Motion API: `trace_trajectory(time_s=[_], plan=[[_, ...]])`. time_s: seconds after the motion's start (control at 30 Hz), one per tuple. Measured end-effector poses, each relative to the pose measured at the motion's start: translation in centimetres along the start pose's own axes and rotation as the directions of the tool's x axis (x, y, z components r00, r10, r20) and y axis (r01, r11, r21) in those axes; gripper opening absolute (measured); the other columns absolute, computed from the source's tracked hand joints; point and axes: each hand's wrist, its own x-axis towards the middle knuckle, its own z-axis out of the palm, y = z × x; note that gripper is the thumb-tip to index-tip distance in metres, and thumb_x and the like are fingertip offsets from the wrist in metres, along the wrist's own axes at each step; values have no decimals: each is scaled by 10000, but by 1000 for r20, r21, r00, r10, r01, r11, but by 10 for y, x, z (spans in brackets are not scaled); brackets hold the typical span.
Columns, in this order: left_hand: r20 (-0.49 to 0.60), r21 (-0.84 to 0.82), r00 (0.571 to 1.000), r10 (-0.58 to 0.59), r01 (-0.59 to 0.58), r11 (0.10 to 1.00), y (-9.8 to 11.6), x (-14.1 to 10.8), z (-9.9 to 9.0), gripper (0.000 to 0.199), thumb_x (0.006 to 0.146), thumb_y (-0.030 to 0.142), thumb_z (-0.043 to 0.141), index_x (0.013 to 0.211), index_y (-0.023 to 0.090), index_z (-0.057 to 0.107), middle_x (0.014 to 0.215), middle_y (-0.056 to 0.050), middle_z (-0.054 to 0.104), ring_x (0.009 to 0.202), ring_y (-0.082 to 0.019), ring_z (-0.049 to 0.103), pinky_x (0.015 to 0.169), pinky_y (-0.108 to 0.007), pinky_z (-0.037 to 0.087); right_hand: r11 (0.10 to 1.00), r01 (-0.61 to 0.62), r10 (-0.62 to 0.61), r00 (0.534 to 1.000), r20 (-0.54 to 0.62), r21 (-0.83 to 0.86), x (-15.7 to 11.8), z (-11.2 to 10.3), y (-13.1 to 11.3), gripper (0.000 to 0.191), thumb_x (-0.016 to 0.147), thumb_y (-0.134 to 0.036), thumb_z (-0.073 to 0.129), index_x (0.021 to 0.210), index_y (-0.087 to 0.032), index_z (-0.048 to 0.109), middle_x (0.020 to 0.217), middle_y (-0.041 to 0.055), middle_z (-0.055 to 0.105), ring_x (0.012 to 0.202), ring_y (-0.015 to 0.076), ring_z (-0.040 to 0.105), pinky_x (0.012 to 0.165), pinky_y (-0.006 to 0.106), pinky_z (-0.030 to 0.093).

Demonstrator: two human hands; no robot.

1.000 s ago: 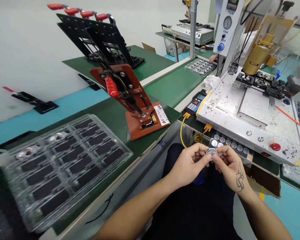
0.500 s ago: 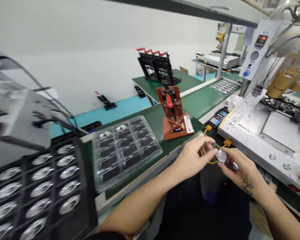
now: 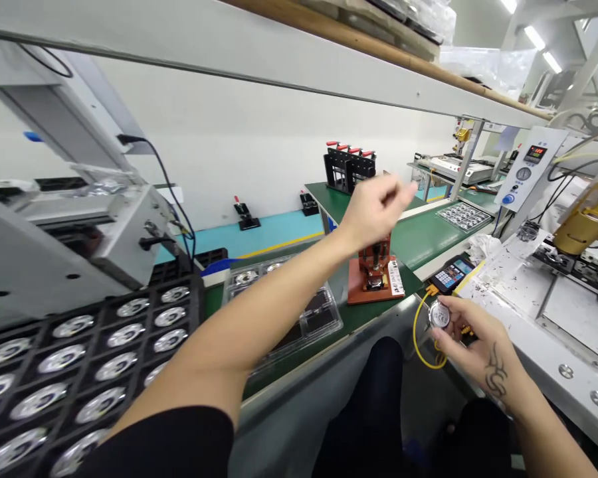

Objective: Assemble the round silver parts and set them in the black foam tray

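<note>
My right hand [image 3: 471, 335] pinches a round silver watch case [image 3: 439, 315] at its edge between thumb and fingers. Its printed back, with CE-like marks, faces me. Raised over the green bench, my left hand [image 3: 379, 209] has its fingers curled closed. It covers the upper part of a red-brown toggle press [image 3: 376, 265], lever included. Whether it grips the lever or something small, I cannot tell. Beneath my left forearm, a clear plastic tray [image 3: 321, 312] with dark compartments is partly hidden; a few silver round parts sit in its far row.
A black tray [image 3: 144, 325] of silver round parts stands at left, beside a grey machine [image 3: 124, 232]. A yellow cable [image 3: 418, 338] loops near my right hand. On the right are a keypad device [image 3: 451, 273] and a metal machine bed [image 3: 523, 332]. A shelf beam [image 3: 279, 66] crosses overhead.
My left hand has left the watch case and moved up and left, in front of the press. My right hand still holds the case. The view has tilted upward.
</note>
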Motion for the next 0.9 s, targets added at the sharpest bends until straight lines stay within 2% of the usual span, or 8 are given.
trace_trajectory(time_s=[0.13, 0.23, 0.3, 0.33, 0.43, 0.5, 0.7, 0.9], plan=[[-72, -155, 970, -231, 218, 963, -43, 35, -19, 272, 1113, 462, 524, 1049, 203, 577, 922, -53, 645, 783, -163, 641, 772, -319, 522, 1000, -30, 30, 1000, 10, 2, 21, 22, 28, 388, 982, -398, 715, 1322, -214, 684, 775, 2, 666, 623, 166, 607, 610, 320, 566], [-80, -22, 927, -366, 365, 931, -79, 7, -41, 291, 1088, 438, 573, 1193, 169, 609, 1037, -120, 703, 917, -220, 683, 854, -366, 551, 997, -71, 71, 997, 32, -4, 29, 37, 52, 371, 986, -419, 694, 1283, -197, 682, 750, -5, 644, 615, 161, 590, 604, 312, 541], [16, 155, 842, -539, 530, 833, -90, -36, -50, 290, 1079, 390, 541, 1152, 137, 665, 948, -117, 731, 864, -237, 681, 853, -393, 552, 995, -95, 94, 994, 49, 16, 33, 45, 69, 368, 978, -426, 694, 1258, -188, 681, 743, -8, 627, 617, 161, 585, 602, 306, 524], [154, 236, 760, -632, 593, 770, -92, -59, -52, 288, 1070, 362, 519, 1106, 141, 700, 907, -99, 743, 823, -230, 678, 837, -384, 550, 994, -104, 102, 993, 59, 34, 36, 51, 77, 373, 970, -429, 698, 1250, -184, 682, 753, -5, 627, 629, 164, 588, 606, 305, 519], [421, 286, 598, -682, 626, 726, -86, -122, -37, 133, 857, 282, 759, 806, 159, 772, 697, -39, 732, 632, -201, 663, 697, -314, 535, 990, -118, 109, 988, 108, 82, 55, 70, 101, 398, 939, -425, 713, 1243, -170, 694, 784, 5, 628, 682, 176, 598, 641, 305, 512], [485, 300, 544, -685, 633, 714, -82, -147, -17, 104, 807, 262, 782, 776, 163, 786, 625, -17, 700, 581, -192, 644, 638, -287, 503, 988, -118, 103, 985, 140, 97, 74, 86, 115, 396, 911, -413, 727, 1216, -161, 709, 773, -1, 619, 680, 173, 589, 653, 302, 502], [489, 283, 568, -662, 615, 736, -87, -158, 26, 232, 726, 209, 819, 950, 152, 801, 727, -12, 728, 719, -203, 662, 682, -255, 466, 986, -116, 91, 976, 197, 119, 109, 124, 145, 413, 886, -435, 724, 1178, -143, 714, 770, -2, 625, 667, 165, 577, 656, 288, 491], [467, 257, 595, -654, 616, 744, -85, -163, 13, 243, 738, 251, 808, 947, 131, 776, 642, 22, 636, 638, -170, 584, 640, -260, 420, 993, -101, 79, 961, 266, 68, 110, 140, 160, 386, 887, -458, 759, 1128, -156, 742, 843, 30, 652, 709, 178, 592, 701, 306, 512]])
